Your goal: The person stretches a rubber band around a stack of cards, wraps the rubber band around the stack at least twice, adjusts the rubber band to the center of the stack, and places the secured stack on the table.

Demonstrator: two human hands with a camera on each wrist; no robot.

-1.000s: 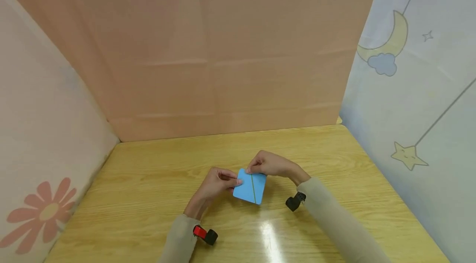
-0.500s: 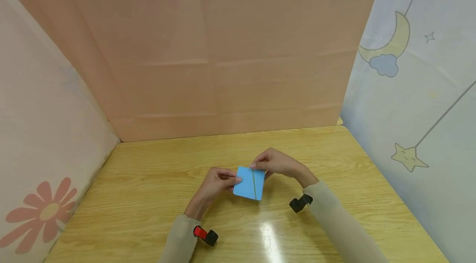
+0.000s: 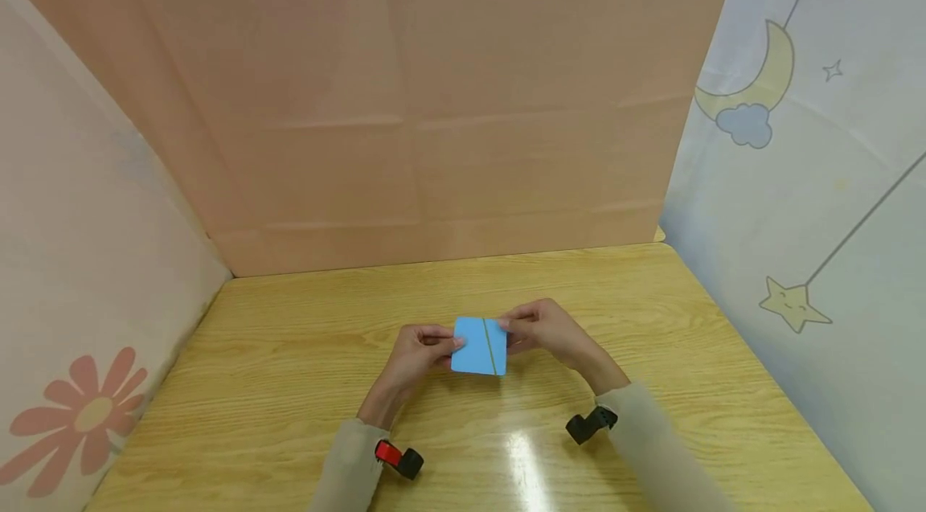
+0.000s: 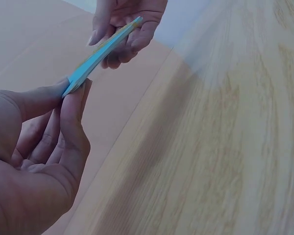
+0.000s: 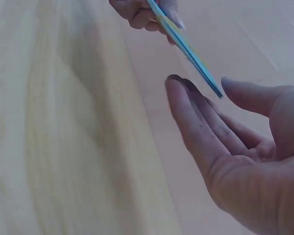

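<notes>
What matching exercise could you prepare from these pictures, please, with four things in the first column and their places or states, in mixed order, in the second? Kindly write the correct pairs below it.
Column 1
1. left hand
2. right hand
3. thin band
4. flower drawing

Column 2
A. Coral-pink, on the left wall
B. At one edge of the blue card stack, not pinching it
C. Slants across the stack's blue face
D. Pinches an edge of the stack

Pairs: 1-D, 2-B, 3-C, 4-A
</notes>
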